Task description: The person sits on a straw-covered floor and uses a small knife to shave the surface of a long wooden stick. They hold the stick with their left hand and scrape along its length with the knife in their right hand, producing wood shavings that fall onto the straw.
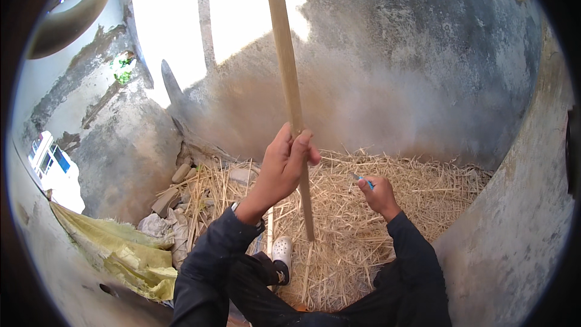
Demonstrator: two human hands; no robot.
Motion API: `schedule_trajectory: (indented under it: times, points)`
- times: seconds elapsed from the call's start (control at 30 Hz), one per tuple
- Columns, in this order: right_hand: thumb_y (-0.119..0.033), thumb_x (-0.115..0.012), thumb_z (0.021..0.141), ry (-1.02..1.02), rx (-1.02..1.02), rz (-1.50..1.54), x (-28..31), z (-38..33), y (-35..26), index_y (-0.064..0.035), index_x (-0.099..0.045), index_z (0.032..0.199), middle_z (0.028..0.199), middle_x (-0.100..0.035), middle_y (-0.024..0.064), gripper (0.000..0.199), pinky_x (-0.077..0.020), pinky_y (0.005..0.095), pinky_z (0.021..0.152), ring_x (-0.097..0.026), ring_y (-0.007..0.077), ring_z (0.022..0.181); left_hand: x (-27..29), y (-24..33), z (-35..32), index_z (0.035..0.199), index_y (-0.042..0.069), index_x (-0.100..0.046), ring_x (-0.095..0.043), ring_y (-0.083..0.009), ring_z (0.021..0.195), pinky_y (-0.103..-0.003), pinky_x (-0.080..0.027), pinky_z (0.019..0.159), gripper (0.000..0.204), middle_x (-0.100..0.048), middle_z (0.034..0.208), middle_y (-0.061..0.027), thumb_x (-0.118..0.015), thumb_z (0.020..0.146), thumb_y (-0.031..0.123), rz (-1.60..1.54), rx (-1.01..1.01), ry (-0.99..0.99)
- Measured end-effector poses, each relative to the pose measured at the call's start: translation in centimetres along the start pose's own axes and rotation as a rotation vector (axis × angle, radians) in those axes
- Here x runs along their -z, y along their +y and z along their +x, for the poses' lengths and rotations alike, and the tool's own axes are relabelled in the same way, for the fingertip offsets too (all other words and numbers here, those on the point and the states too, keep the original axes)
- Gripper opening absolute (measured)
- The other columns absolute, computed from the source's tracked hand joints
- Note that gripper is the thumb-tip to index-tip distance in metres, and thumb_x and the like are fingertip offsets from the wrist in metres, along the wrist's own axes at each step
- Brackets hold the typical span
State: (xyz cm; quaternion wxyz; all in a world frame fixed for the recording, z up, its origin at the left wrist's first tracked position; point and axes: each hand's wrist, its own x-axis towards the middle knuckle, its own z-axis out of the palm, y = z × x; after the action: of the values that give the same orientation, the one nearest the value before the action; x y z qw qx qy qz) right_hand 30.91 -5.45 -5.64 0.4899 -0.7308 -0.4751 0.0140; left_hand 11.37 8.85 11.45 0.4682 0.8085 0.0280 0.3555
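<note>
My left hand [283, 166] is closed around a long, flat, light-brown wooden stick [281, 42]. The stick stands nearly upright, tilting a little to the left at its top, and its lower end hangs over the straw. To the right, apart from the stick, my right hand [381, 197] grips a small knife [367, 183] with a blue handle. Its short grey blade points up and to the left. Most of the handle is hidden inside my fingers.
Dry straw [345, 236] covers the floor around my shoe [282, 251]. A stained wall [387, 72] rises behind it, and another wall [514, 224] curves along the right. Stones [180, 173] and a yellow-green cloth or sack [130, 254] lie at the left; a tyre-like ring [75, 24] is upper left.
</note>
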Motion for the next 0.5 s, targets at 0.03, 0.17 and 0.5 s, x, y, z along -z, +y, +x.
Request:
schedule_trajectory:
  times: [0.03, 0.17, 0.5]
  points:
    - [-0.073, -0.043, 0.086, -0.035, -0.001, 0.027, 0.0, 0.0, -0.1, -0.0037, -0.060, 0.068, 0.053, -0.049, 0.0079, 0.073, -0.0390, 0.0373, 0.051, -0.053, 0.0230, 0.052, -0.1, -0.3, 0.8, 0.109, 0.003, -0.049, -0.062, -0.0101, 0.078, -0.024, -0.051, 0.067, 0.026, -0.064, 0.081, -0.0069, -0.044, 0.103, 0.027, 0.030, -0.015, 0.006]
    - [-0.066, -0.048, 0.089, -0.025, 0.092, 0.329, -2.0, 0.0, 1.1, -0.0018, -0.058, 0.068, 0.050, -0.044, 0.0020, 0.069, -0.0333, 0.0314, 0.046, -0.045, 0.0127, 0.046, -1.7, -3.4, 2.7, 0.109, 0.002, -0.052, -0.063, -0.0133, 0.097, -0.027, -0.053, 0.079, 0.023, -0.065, 0.098, -0.0092, -0.050, 0.100, 0.023, -0.136, -0.047, 0.170]
    - [-0.054, -0.051, 0.094, 0.161, -0.507, 1.291, -3.6, 1.1, -2.9, -0.0048, -0.052, 0.084, 0.046, -0.027, -0.0044, 0.050, -0.0261, 0.0252, 0.040, -0.029, 0.0080, 0.038, -9.2, -7.9, -3.7, 0.115, 0.004, -0.048, -0.057, -0.0250, 0.118, -0.035, -0.054, 0.093, 0.024, -0.057, 0.123, -0.0172, -0.050, 0.100, 0.024, -0.725, 0.113, 0.509]
